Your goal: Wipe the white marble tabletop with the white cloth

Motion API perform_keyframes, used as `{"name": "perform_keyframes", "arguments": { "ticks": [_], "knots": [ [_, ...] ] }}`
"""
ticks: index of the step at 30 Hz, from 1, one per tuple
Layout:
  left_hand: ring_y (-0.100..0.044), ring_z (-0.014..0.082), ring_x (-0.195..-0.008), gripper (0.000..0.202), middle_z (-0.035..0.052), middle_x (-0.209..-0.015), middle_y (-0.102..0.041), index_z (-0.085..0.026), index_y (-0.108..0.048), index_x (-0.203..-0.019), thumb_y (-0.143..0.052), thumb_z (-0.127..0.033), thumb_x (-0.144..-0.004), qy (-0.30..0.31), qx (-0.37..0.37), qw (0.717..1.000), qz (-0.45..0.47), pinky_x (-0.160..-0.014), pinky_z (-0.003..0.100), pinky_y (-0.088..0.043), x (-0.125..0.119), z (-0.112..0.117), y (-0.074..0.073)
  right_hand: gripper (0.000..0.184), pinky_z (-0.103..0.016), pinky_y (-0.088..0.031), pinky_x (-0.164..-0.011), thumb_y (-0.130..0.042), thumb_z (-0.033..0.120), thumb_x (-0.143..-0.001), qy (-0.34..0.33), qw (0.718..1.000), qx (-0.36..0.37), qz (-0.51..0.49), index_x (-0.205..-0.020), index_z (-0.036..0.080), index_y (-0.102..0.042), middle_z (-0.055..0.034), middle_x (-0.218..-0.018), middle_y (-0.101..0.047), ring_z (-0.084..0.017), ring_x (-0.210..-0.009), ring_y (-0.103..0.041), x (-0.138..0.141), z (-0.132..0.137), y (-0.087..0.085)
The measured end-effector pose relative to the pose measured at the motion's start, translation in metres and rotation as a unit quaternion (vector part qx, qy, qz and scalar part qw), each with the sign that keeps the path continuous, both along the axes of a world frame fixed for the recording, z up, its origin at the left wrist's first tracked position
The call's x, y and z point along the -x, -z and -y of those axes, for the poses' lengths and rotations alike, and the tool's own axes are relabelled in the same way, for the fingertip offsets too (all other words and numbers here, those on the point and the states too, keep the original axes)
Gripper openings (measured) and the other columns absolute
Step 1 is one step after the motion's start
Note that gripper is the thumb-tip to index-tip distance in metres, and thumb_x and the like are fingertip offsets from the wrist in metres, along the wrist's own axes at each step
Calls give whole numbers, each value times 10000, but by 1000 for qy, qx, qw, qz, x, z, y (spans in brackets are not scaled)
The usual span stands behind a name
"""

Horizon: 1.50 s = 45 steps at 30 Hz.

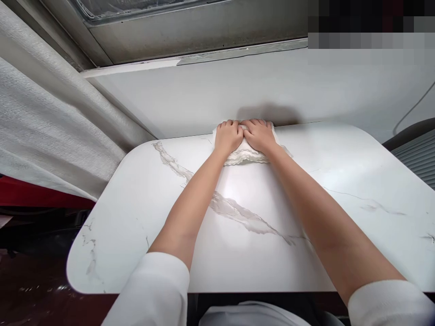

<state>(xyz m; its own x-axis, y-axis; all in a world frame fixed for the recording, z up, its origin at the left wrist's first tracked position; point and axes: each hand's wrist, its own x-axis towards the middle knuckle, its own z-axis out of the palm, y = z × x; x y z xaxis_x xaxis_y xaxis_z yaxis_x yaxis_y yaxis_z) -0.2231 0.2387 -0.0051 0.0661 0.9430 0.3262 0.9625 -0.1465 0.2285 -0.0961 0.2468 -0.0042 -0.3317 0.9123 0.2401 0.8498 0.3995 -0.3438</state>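
Observation:
Near the far edge of a white marble-patterned table (163, 199), a folded white cloth (247, 156) with a wavy, layered front edge lies on the tabletop. My left hand (229, 136) presses down on its left part, fingers curled over the far side. Beside it, almost touching at the thumbs, my right hand (258, 135) holds the right part of the cloth the same way. Both arms reach straight forward across the table. The fingertips and whatever lies under the cloth are hidden.
A pale wall (190, 95) rises right behind the table, below a metal window frame (204, 34). At the left hangs a white curtain (57, 104), with red fabric (37, 192) below it. A ribbed grey chair back (416, 154) stands at the right.

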Motion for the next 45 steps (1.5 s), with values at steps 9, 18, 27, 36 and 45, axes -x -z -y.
{"name": "perform_keyframes", "arguments": {
  "ticks": [9, 18, 27, 36, 45],
  "knots": [
    [-560, 294, -1177, 374, 167, -1202, -662, -119, -624, -1152, -303, -219, -990, 5, 1, 1000, -1, -1069, 429, -352, -26, 6, 1, 453, -537, -288, -1064, -321, 274, -937, 0, 1000, -12, 0, -1307, 251, -581, -109, -1351, -590, -317, -1269, -459, -27, -5, 2],
    [-540, 284, -1229, 364, 154, -1253, -643, -115, -619, -1188, -326, -195, -987, 33, -11, 999, 15, -1132, 423, -305, -55, 22, 1, 463, -511, -279, -1095, -307, 234, -923, 45, 998, -41, 11, -1303, 234, -571, -104, -1369, -580, -286, -1281, -462, -51, 15, 5],
    [-427, 307, -1387, 432, 199, -1425, -545, -53, -544, -1324, -320, -208, -988, 20, -9, 1000, 5, -1191, 480, -245, -59, 76, 5, 467, -508, -230, -1141, -314, 224, -917, 8, 1000, -23, -6, -1306, 203, -572, -107, -1380, -574, -272, -1310, -448, -55, 64, 1],
    [-340, 301, -1458, 500, 178, -1521, -450, -64, -461, -1425, -339, -270, -986, 42, 22, 998, -39, -1229, 486, -215, -63, 165, 2, 460, -568, -221, -1146, -269, 241, -948, -33, 998, -28, 38, -1327, 207, -527, -121, -1382, -552, -287, -1325, -430, -72, 147, 1],
    [-194, 319, -1513, 573, 166, -1578, -361, 23, -362, -1482, -253, -276, -1006, 101, 39, 993, -50, -1254, 514, -179, -73, 245, -2, 482, -543, -216, -1171, -246, 297, -1001, -73, 994, -38, 73, -1417, 186, -463, -115, -1439, -508, -286, -1372, -388, -94, 220, -1]
  ]
}}
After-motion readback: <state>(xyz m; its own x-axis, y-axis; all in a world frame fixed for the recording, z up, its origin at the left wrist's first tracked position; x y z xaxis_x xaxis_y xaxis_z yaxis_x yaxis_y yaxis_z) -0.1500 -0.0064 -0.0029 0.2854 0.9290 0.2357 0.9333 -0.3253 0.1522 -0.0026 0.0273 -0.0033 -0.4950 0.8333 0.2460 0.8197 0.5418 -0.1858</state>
